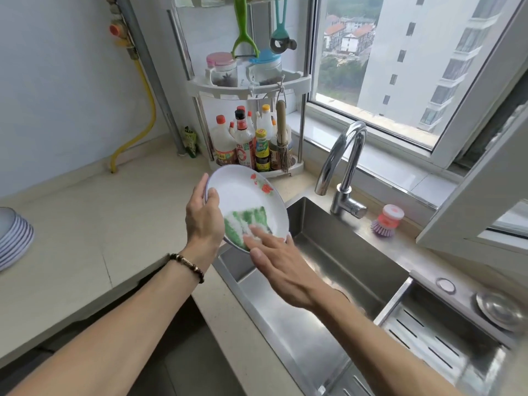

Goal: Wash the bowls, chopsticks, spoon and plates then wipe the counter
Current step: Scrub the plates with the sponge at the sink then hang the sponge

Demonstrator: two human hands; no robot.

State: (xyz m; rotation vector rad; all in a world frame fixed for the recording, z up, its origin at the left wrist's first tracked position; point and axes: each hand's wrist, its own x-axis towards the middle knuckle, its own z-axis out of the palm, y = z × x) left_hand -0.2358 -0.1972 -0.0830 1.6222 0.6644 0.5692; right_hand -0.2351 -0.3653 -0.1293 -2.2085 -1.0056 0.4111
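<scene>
Two hands work on one white plate [243, 192] with a red floral print, held tilted above the left edge of the steel sink [328, 281]. Left hand [204, 215] grips the plate's left rim, thumb on the face and fingers curled behind it. Right hand [281, 267] presses a green sponge [245, 222], foamy with suds, against the lower part of the plate face with straight fingers. A stack of plates [14, 238] rests on the bench [94, 224] at far left, well apart from the sink. Behind the sink stands the faucet [343, 167], and a pink dish brush [387, 220] sits near it on the sink ledge. A corner rack [251, 87] holds condiment bottles [245, 141] and jars.
</scene>
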